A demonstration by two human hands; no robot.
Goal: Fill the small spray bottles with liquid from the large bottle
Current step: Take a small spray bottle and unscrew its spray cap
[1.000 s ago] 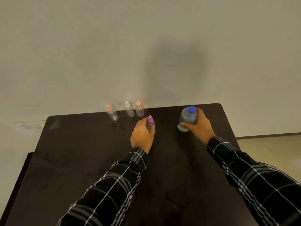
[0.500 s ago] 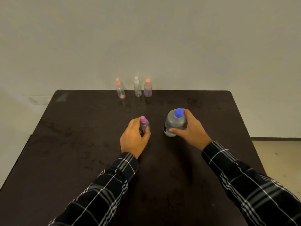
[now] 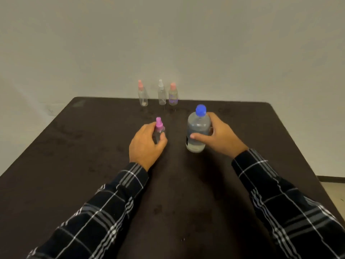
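Small spray bottle with the pink cap (image 3: 159, 130) stands upright just left of the frame's centre on the dark tabletop (image 3: 74, 165), my left hand (image 3: 147, 145) curled round its clear body. To its right, near but apart, my right hand (image 3: 222, 138) grips the large bottle (image 3: 197, 130), upright, blue cap (image 3: 200, 110) on. Three more spray bottles stand in a row at the tabletop's far edge, above centre: pink-capped (image 3: 142, 94), white-capped (image 3: 161, 93), and pink-capped (image 3: 173, 95).
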